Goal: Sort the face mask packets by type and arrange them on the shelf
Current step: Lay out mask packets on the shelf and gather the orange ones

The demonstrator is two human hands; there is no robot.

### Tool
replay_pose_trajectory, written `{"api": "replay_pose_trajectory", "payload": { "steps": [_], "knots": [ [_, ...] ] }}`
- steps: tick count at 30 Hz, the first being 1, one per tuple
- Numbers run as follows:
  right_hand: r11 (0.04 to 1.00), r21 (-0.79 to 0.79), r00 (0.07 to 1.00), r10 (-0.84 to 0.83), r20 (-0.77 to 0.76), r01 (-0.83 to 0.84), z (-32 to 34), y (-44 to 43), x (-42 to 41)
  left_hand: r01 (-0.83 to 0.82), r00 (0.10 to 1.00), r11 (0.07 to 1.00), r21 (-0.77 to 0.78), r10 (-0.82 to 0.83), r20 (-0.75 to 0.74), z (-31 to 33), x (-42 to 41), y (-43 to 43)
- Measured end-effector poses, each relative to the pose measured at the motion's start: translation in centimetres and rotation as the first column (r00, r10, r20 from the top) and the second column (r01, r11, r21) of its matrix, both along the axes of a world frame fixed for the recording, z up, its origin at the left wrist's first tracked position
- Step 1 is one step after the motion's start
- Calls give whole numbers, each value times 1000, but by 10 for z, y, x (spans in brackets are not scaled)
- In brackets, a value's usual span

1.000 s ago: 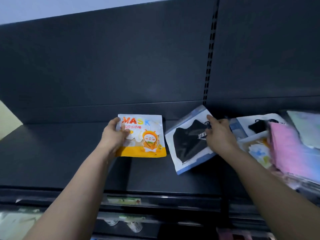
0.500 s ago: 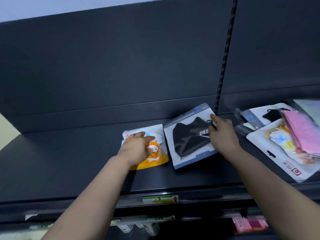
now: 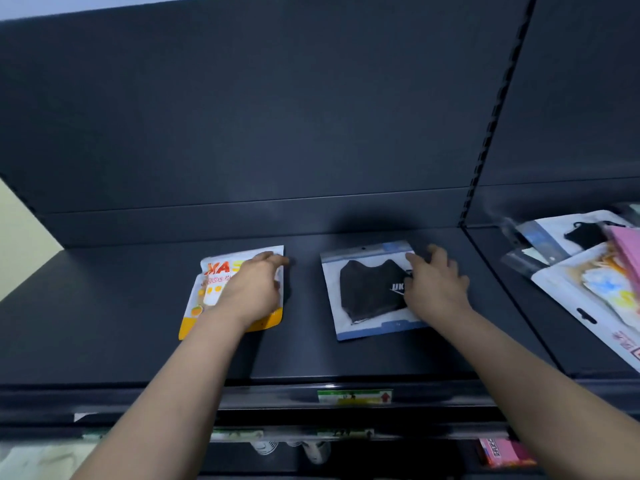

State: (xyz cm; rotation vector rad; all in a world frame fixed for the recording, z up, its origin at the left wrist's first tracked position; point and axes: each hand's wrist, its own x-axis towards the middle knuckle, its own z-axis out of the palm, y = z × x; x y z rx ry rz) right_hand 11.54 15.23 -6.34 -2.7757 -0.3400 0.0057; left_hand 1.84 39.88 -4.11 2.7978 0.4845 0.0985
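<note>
An orange and white mask packet [image 3: 207, 292] with cartoon print lies flat on the dark shelf [image 3: 104, 323]. My left hand [image 3: 252, 292] rests palm down on its right half, fingers at the top right corner. To its right lies a black mask packet [image 3: 367, 292] with a blue strip at top and bottom. My right hand [image 3: 433, 285] presses on that packet's right edge, fingers bent over the top corner. A gap of bare shelf separates the two packets.
A loose pile of mixed mask packets [image 3: 588, 271], pink, white and black-mask ones, lies on the neighbouring shelf section at right, past the slotted upright [image 3: 485, 140]. A price label [image 3: 353, 396] sits on the shelf's front rail. Lower shelves hold more goods.
Both packets have been laid down flat and squared up, the black one turned from tilted to straight. The two packets now lie further apart, and the view has shifted so the pile sits further right.
</note>
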Motion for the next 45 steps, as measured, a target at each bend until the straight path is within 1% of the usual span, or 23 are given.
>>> {"api": "replay_pose_trajectory", "payload": {
  "steps": [1, 3, 5, 7, 9, 12, 17, 22, 25, 27, 29, 31, 33, 35, 37, 39, 41, 43, 45],
  "knots": [
    [996, -30, 996, 83, 30, -82, -2, 1, -2, 51, 999, 998, -23, -50, 22, 0, 3, -6],
    [957, -90, 959, 279, 48, -274, -6, 4, -5, 128, 991, 991, -44, -127, 33, 2, 9, -17],
    [917, -148, 926, 377, 27, -369, -10, 5, -7, 161, 987, 985, -62, -159, 39, 3, 18, -27],
    [924, -125, 929, 369, 35, -362, -7, 2, -6, 170, 985, 982, -82, -166, 53, 5, 28, -40],
    [939, -109, 935, 336, 110, -325, -2, -9, -4, 216, 975, 972, -98, -209, 76, 8, 39, -56],
    [945, -191, 937, 299, 180, -265, 7, -41, 0, 283, 957, 948, -146, -270, 103, 8, 56, -88],
    [975, -216, 962, 98, 254, -42, 20, -128, 9, 370, 929, 902, -221, -356, 104, 7, 89, -156],
    [974, -208, 973, -40, 228, 89, 24, -209, 16, 411, 911, 841, -350, -385, 146, 11, 120, -232],
    [966, -213, 966, -93, 242, 146, 26, -248, 24, 432, 902, 816, -384, -400, 163, 13, 135, -278],
    [960, -223, 969, -125, 211, 172, 28, -269, 31, 425, 905, 813, -398, -393, 163, 13, 144, -303],
    [956, -239, 975, -127, 185, 170, 27, -288, 38, 405, 914, 822, -400, -376, 153, 11, 152, -326],
    [964, -233, 982, -89, 168, 128, 22, -299, 44, 393, 919, 836, -382, -367, 141, 11, 159, -345],
    [978, -201, 987, -20, 157, 52, 17, -302, 49, 381, 924, 848, -369, -358, 132, 12, 163, -356],
    [982, -184, 980, 81, 184, -46, 11, -303, 54, 351, 936, 872, -342, -333, 111, 11, 166, -362],
    [981, -119, 961, 175, 213, -152, 10, -302, 58, 299, 954, 901, -315, -288, 83, 10, 168, -361],
    [977, -43, 949, 211, 233, -207, 11, -304, 63, 241, 970, 923, -301, -235, 54, 10, 170, -357],
    [980, -60, 944, 200, 262, -191, 11, -311, 69, 200, 979, 934, -297, -198, 37, 11, 170, -356],
    [979, -143, 947, 178, 269, -143, 11, -321, 76, 178, 984, 935, -306, -176, 35, 14, 171, -363],
    [973, -218, 961, 125, 245, -71, 10, -333, 82, 172, 985, 929, -328, -173, 28, 15, 172, -377]
  ]
}}
